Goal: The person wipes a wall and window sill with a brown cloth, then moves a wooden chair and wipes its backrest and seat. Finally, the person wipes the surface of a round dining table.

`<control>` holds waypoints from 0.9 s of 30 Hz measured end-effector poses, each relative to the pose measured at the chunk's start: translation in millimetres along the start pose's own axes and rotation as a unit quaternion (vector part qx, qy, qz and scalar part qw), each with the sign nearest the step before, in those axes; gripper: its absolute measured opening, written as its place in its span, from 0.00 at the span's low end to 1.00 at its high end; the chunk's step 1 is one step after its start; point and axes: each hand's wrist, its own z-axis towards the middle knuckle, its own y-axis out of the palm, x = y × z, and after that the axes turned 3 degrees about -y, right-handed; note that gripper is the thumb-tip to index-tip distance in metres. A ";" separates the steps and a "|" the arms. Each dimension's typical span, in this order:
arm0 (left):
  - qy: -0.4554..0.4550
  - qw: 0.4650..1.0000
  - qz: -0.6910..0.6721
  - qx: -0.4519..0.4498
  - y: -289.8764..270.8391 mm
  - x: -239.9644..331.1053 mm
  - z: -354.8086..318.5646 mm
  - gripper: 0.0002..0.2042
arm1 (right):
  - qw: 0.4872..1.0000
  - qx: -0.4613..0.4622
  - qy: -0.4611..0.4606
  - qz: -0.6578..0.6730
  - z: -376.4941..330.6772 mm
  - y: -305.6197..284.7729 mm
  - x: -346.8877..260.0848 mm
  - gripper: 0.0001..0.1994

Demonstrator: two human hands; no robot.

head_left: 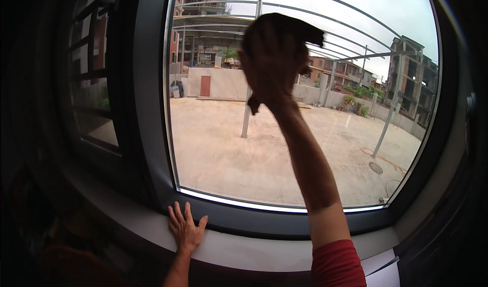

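Observation:
A dark cloth lies bunched against the upper part of a large window pane. Over it is my right hand, pressing and holding it to the glass, with the arm stretched up and a red sleeve at its lower end. Loose ends of the cloth stick out to the right of the hand and below it. My left hand rests with spread fingers on the pale window sill, its fingertips touching the lower dark window frame. That hand holds nothing.
A second window section with a dark lattice stands at the left. At the lower right, a white flat thing lies beside the sill. Outside are a pale yard, metal posts, a low wall and several buildings.

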 end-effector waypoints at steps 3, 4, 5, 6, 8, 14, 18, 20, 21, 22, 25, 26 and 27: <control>0.026 0.999 -0.029 -0.004 15.2 14.3 0.7 0.36 | 0.987 0.027 -0.112 0.114 11.7 22.2 -53.4 0.18; 0.024 0.999 -0.027 0.001 16.0 12.0 1.1 0.36 | 0.983 0.049 -0.134 0.117 13.5 28.0 -69.3 0.16; 0.020 0.999 -0.030 0.003 16.5 11.6 1.5 0.36 | 0.981 0.027 -0.133 0.136 18.4 32.1 -80.0 0.15; 0.017 0.999 -0.031 0.003 15.6 11.3 0.8 0.36 | 0.980 0.004 -0.130 0.152 22.6 35.2 -87.1 0.15; 0.013 0.999 -0.037 0.003 17.1 15.0 -0.7 0.35 | 0.974 0.064 -0.158 0.149 32.8 56.4 -82.6 0.16; -0.011 1.000 -0.023 0.014 8.3 2.1 -0.2 0.35 | 0.992 0.084 -0.099 -0.001 76.7 46.7 13.7 0.17; 0.011 0.999 -0.038 0.027 14.1 6.5 -0.1 0.33 | 0.985 0.091 -0.069 -0.129 70.0 -10.4 101.9 0.15; 0.006 0.999 -0.038 0.018 15.8 13.5 -0.5 0.32 | 0.955 0.057 -0.159 -0.244 56.2 -36.6 151.5 0.14; 0.003 0.999 -0.031 0.021 15.4 11.9 -0.7 0.32 | 0.960 0.037 -0.120 -0.251 48.9 -42.6 177.7 0.15; 0.005 0.999 -0.028 0.019 18.4 13.9 0.5 0.32 | 0.961 0.014 -0.085 -0.264 40.8 -51.8 202.9 0.16; -0.022 1.000 -0.013 0.017 10.4 13.4 -4.0 0.30 | 0.967 0.048 -0.068 -0.242 11.4 -89.9 263.7 0.17; -0.021 0.999 -0.009 0.023 10.0 6.9 -4.4 0.30 | 0.968 0.042 -0.060 -0.241 -0.7 -103.2 281.1 0.18; -0.008 0.999 -0.012 0.035 14.3 -0.8 -2.8 0.29 | 0.967 0.050 -0.064 -0.242 -13.3 -118.0 305.0 0.19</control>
